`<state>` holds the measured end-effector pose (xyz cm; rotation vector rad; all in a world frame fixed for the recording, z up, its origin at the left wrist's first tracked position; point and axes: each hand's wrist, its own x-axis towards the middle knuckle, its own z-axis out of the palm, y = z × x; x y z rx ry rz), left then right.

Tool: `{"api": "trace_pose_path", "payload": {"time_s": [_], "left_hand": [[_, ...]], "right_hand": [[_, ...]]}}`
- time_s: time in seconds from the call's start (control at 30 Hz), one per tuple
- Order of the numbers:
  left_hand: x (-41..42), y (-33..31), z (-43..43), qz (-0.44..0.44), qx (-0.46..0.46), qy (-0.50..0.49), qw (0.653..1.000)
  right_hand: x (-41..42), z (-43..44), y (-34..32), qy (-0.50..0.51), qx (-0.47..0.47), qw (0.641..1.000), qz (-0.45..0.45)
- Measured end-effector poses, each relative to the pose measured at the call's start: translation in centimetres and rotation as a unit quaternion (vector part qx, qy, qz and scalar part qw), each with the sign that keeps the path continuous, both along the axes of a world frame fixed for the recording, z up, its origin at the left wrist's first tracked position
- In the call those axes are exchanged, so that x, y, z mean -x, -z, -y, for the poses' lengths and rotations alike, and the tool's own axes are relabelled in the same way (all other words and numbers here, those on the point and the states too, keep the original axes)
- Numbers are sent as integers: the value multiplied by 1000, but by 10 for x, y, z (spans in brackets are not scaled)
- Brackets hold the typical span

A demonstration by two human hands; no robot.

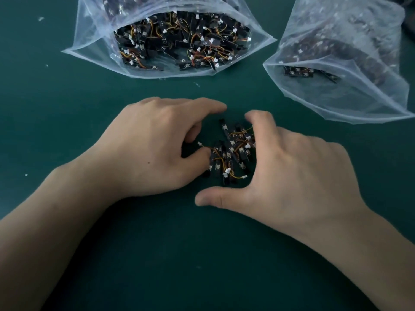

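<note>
The pile [231,151] of small wired boards lies on the table [67,113], well short of the open bag [89,41]. The left hand [155,142] and the right hand [292,173] cup it, with their fingers curled round its sides. The wires look tangled, so lifting 1 board may drag others along. Loose boards could also slip out through the gap between the thumbs.

A wide clear bag [89,30] lies open toward me on the dark green mat [202,265], stuffed with small black boards [179,41] trailing orange and yellow wires and white plugs. To its right I see a second clear bag [370,104], with only a few boards [298,71] showing at its mouth. White scraps [41,18] dot the mat left of the wide bag and just below it.
</note>
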<state>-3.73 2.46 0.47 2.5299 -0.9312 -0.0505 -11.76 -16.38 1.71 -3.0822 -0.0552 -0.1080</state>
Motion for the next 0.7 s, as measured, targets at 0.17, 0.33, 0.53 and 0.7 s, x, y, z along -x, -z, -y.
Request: {"api": "trace_pose_path", "payload": {"time_s": [0.17,0.33,0.53,0.7], "left_hand": [[3,-4,11,21,-10,-1,1000],[3,-2,9,-40,34,34,998],[6,0,10,-26,49,-11,998],[7,0,14,3,43,-64,997]], "right_hand": [[-4,-2,-2,14,-27,999,-25],[-6,0,-1,15,-32,999,-27],[-8,1,0,28,-27,999,-21],[-9,1,1,31,-24,999,-23]]}}
